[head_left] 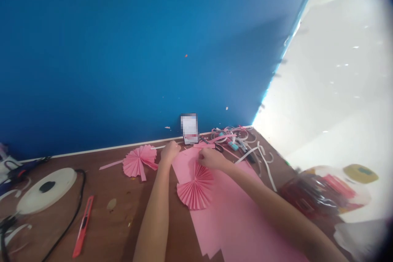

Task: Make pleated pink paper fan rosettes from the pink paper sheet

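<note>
Blue wall [153, 49] is seen behind a brown tabletop [110, 233] on which paper and tools are spread. Far to the left of the left grip [170, 152], a white disc [50, 199] with a dark centre is laid flat, and a black cable [81, 196] is curved past its right side. Between that cable and the left forearm, nearer than the left grip, a red cutter [82, 228] is set at a slant.

Just left of the left grip, a pleated pink fan [132, 165] is spread on the tabletop, with a pink strip [110, 165] pointed away to its left. The fingers of the left grip are folded in; whether anything is held cannot be told.

Between the two grips and beyond them, a small device [189, 127] is stood upright by the wall, its front blurred. Below the right grip [211, 158], a second fan [195, 190] is opened over pink paper [245, 217], its far end reached by the fingers. They are curled narrow there, but whether the pleats are pinched cannot be told.

Beyond and to the right of the right grip, scissors [219, 147] and a tangle of strips [260, 155] are heaped near the wall. Well to its right, a clear packet [322, 192] with red contents is seen.
</note>
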{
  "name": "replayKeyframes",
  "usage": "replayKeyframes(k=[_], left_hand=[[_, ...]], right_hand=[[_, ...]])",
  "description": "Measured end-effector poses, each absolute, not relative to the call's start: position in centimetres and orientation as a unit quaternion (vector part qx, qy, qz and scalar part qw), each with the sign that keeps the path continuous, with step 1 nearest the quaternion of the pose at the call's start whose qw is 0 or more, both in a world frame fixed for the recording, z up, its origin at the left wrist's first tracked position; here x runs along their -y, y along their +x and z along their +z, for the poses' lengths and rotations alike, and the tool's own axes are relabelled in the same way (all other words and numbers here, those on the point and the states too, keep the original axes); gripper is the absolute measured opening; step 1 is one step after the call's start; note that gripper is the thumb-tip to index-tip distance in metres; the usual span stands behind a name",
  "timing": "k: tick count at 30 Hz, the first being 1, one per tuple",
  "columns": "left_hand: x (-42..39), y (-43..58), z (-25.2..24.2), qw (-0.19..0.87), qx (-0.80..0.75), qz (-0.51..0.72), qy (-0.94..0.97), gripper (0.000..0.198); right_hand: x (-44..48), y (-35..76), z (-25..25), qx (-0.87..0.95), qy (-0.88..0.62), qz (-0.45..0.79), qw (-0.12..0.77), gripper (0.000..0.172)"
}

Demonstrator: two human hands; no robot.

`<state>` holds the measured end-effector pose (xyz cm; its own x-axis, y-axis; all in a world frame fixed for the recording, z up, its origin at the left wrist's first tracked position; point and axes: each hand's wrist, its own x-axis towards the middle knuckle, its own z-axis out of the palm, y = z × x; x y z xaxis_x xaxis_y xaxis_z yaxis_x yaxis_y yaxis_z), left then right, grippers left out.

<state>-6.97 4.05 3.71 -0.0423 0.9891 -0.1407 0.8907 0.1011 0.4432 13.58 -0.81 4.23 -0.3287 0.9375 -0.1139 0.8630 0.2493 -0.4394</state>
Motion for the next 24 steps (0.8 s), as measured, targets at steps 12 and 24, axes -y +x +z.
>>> replayKeyframes(k=[12,24], left_hand=[[-3.9,-8.1,5.0,0.143,-0.737,0.283,0.596,0.022],[-3.4,-3.5,7.3,0.45,-0.515,0.474,0.555,0.025]], right_hand=[[-1.4,16.9,7.3,0.702,-0.654,0.085,0.268,0.021],[0.4,13.6,7.2,0.782,-0.445,0.327,0.291,0.032]])
